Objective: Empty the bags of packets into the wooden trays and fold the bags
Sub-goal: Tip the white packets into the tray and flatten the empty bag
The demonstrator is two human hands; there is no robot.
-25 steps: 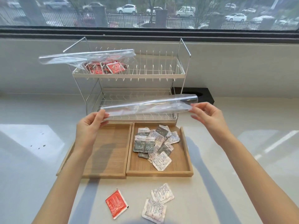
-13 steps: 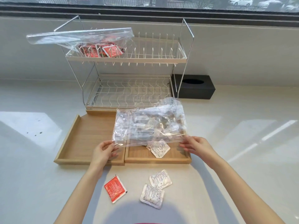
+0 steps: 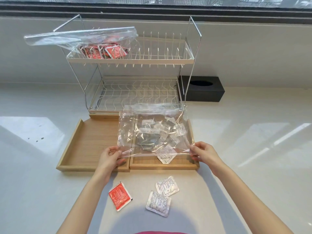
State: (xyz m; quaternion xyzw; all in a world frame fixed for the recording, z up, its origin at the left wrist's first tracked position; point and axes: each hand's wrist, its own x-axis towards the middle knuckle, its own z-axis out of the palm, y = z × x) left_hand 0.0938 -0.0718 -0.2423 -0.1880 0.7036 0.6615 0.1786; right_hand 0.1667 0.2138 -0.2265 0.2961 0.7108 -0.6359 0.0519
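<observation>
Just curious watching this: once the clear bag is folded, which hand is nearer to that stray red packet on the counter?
Left. The left hand sits just above the red packet; the right hand is across the empty bag.

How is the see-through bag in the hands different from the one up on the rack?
The held bag is empty and spread flat above the right tray; the rack bag contains red packets and lies on the top shelf. Both are clear plastic.

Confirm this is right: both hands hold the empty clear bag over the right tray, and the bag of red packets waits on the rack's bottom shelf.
One detail is wrong. In the head view the bag of red packets lies on the rack's top shelf, not the bottom. Both hands, left hand and right hand, do hold the empty clear bag over the right tray.
</observation>
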